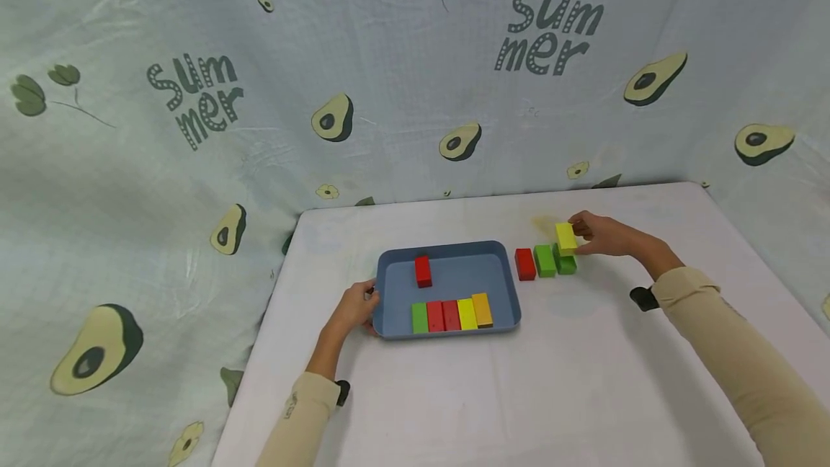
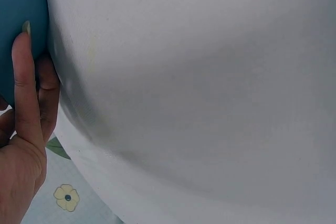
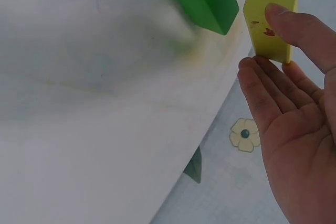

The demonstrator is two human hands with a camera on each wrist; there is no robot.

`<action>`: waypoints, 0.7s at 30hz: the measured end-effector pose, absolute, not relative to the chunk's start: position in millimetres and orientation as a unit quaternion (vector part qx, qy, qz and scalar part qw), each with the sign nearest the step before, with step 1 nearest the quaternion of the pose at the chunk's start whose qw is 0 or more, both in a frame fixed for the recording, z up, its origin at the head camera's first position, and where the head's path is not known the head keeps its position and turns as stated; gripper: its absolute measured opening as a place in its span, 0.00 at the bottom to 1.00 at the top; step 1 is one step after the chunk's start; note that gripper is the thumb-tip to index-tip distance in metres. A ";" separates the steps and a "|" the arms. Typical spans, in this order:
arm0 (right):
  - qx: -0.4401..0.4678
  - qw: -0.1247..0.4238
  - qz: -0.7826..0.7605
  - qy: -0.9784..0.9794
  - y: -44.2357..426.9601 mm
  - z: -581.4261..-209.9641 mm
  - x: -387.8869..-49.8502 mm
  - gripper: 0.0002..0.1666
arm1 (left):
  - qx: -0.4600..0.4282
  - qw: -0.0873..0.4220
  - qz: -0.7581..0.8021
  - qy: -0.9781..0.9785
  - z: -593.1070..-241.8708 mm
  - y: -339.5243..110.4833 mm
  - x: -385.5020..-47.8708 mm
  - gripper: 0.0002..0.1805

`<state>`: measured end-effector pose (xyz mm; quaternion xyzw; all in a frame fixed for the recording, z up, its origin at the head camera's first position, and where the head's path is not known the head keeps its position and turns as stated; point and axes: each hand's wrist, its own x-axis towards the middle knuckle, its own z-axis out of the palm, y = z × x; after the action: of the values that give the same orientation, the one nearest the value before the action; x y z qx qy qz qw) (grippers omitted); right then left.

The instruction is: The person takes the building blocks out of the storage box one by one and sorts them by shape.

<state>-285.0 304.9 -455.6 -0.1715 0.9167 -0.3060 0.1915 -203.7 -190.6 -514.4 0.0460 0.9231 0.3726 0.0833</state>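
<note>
A yellow block point(image 1: 566, 238) is pinched between the thumb and fingers of my right hand point(image 1: 603, 235), raised over a green block point(image 1: 565, 264). Small red marks show on the yellow block's face point(image 3: 270, 22) in the right wrist view. My left hand point(image 1: 355, 306) grips the left edge of a blue-grey tray point(image 1: 447, 251); part of its fingers is hidden by the rim. Inside the tray, a red block point(image 1: 423, 272) sits apart near the back. Along the tray's front side runs a row: a green block point(image 1: 419, 318), two red ones, a yellow one and an orange-yellow block point(image 1: 482, 310).
Just right of the tray, a red block point(image 1: 525, 264) and another green block point(image 1: 545, 261) stand on the white table point(image 1: 441, 395). A cloth printed with avocados point(image 1: 332, 117) hangs behind and beside the table.
</note>
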 end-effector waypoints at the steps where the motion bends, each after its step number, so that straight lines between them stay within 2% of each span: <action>1: -0.168 0.194 -0.304 0.917 306.9 -456.6 -284.7 0.39 | 0.045 0.086 0.372 0.923 -514.1 -190.4 -203.5 0.24; 12: -0.151 0.214 -0.307 0.915 320.7 -467.1 -282.1 0.40 | 0.044 0.086 0.371 0.924 -513.6 -188.2 -204.0 0.25; 21: -0.152 0.206 -0.302 0.918 328.8 -462.7 -276.8 0.39 | 0.034 0.089 0.370 0.924 -513.9 -189.8 -202.3 0.26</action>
<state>-276.8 328.8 -462.7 -0.1522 0.9181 -0.3023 0.2065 -202.3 -189.8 -513.9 0.0338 0.9241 0.3699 0.0892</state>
